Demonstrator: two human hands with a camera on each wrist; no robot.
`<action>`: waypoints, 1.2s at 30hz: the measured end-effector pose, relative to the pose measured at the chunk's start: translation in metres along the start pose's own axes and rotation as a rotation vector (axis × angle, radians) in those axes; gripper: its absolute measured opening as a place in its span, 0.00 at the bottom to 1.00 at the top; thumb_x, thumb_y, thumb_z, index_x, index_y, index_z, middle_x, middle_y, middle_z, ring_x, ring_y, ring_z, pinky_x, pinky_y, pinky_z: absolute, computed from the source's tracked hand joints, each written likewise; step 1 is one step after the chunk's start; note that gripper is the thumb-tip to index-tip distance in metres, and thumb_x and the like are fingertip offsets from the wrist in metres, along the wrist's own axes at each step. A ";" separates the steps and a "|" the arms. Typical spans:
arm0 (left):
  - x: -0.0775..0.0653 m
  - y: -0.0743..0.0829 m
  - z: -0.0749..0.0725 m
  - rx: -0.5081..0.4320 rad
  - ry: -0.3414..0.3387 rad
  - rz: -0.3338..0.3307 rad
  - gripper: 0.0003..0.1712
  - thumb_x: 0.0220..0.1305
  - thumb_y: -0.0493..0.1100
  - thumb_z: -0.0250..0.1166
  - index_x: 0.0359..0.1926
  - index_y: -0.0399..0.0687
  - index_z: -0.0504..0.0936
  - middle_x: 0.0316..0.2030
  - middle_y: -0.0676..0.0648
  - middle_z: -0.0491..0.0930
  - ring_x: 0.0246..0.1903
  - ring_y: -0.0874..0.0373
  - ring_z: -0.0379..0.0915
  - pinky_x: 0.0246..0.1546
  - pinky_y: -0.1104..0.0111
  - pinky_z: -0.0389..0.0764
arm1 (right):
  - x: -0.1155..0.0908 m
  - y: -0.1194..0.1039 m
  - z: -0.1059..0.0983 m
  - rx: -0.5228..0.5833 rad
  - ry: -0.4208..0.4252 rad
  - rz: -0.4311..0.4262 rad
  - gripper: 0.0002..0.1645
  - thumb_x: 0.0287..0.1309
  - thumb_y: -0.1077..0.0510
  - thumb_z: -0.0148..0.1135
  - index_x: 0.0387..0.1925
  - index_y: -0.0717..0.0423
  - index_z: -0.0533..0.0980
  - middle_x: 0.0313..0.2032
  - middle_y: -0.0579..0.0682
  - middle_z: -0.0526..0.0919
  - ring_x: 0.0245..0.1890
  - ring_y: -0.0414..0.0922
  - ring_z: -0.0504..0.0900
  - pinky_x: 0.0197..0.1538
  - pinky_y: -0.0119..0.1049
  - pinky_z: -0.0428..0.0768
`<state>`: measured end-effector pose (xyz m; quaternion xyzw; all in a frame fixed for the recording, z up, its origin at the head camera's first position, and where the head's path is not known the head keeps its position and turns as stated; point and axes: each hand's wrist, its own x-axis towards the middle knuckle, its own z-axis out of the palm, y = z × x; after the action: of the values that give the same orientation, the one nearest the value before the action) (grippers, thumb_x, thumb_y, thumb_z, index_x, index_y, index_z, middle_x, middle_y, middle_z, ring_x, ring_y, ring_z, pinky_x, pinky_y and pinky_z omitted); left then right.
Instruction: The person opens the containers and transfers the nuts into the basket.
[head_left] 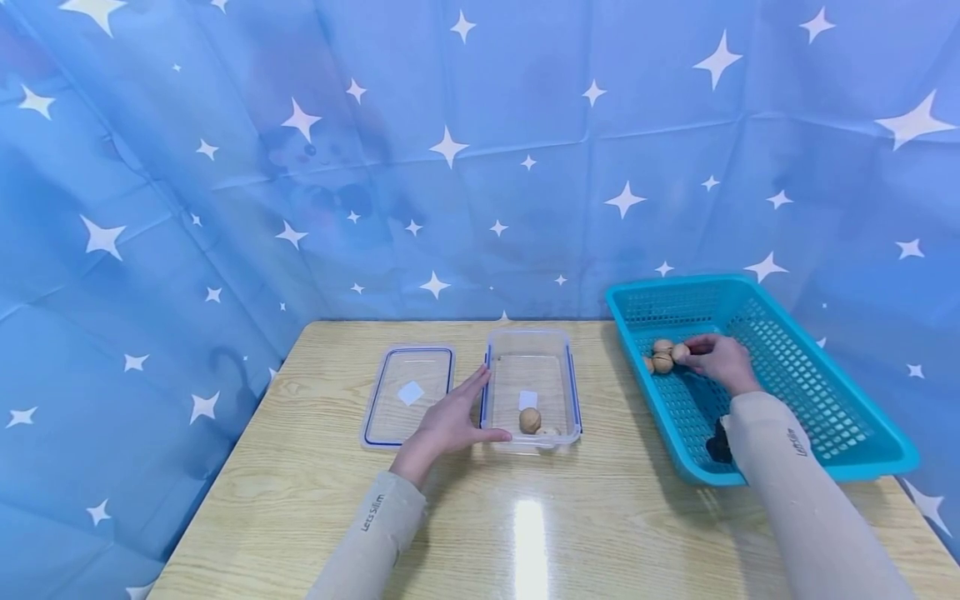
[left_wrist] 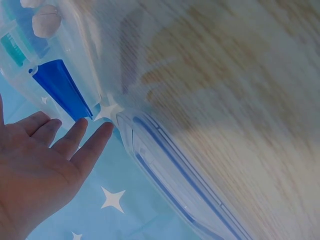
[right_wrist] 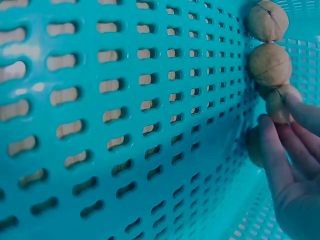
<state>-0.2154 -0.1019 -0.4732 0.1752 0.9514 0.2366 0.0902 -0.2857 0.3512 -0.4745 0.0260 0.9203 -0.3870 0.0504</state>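
Observation:
My right hand reaches into the turquoise basket and pinches a walnut between thumb and fingertips. Several other walnuts cluster beside it against the basket's left side. At the left side of a clear plastic box is my left hand, its fingers extended and thumb spread toward the near corner. Inside the uncovered box, a walnut lies near the front, with a paler one partly hidden behind the front wall. A blue side latch hangs by my left fingertips.
A clear lid with a blue seal lies flat on the wooden table, left of the box. Behind the table hangs a blue curtain with white stars. Something black shows by my right cuff inside the basket.

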 end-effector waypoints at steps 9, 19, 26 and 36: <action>-0.001 0.002 -0.001 0.004 -0.007 -0.004 0.67 0.49 0.72 0.71 0.80 0.59 0.44 0.80 0.53 0.43 0.76 0.46 0.52 0.70 0.47 0.69 | 0.001 -0.001 0.002 -0.101 0.014 -0.015 0.29 0.72 0.54 0.56 0.62 0.73 0.68 0.59 0.76 0.73 0.55 0.68 0.75 0.47 0.53 0.83; -0.002 0.004 -0.003 -0.002 0.001 0.002 0.66 0.49 0.71 0.72 0.80 0.58 0.46 0.80 0.52 0.44 0.76 0.44 0.53 0.68 0.47 0.71 | -0.001 -0.004 0.002 -0.159 0.004 -0.047 0.28 0.71 0.55 0.57 0.62 0.74 0.68 0.57 0.76 0.74 0.54 0.70 0.74 0.48 0.59 0.80; -0.002 0.003 -0.003 -0.005 -0.002 0.001 0.66 0.49 0.72 0.71 0.80 0.58 0.46 0.80 0.52 0.44 0.76 0.44 0.53 0.68 0.46 0.71 | 0.000 -0.004 0.002 -0.183 -0.002 -0.064 0.28 0.70 0.56 0.57 0.62 0.74 0.69 0.57 0.76 0.74 0.55 0.70 0.74 0.48 0.60 0.80; -0.001 0.001 -0.001 -0.011 -0.006 -0.004 0.66 0.49 0.71 0.71 0.80 0.60 0.44 0.81 0.53 0.43 0.76 0.46 0.52 0.69 0.46 0.70 | -0.003 -0.006 0.001 -0.075 0.016 -0.009 0.28 0.71 0.57 0.57 0.63 0.73 0.68 0.59 0.76 0.72 0.51 0.66 0.80 0.45 0.49 0.87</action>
<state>-0.2143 -0.1019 -0.4716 0.1736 0.9501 0.2412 0.0946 -0.2836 0.3459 -0.4704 0.0232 0.9347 -0.3521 0.0424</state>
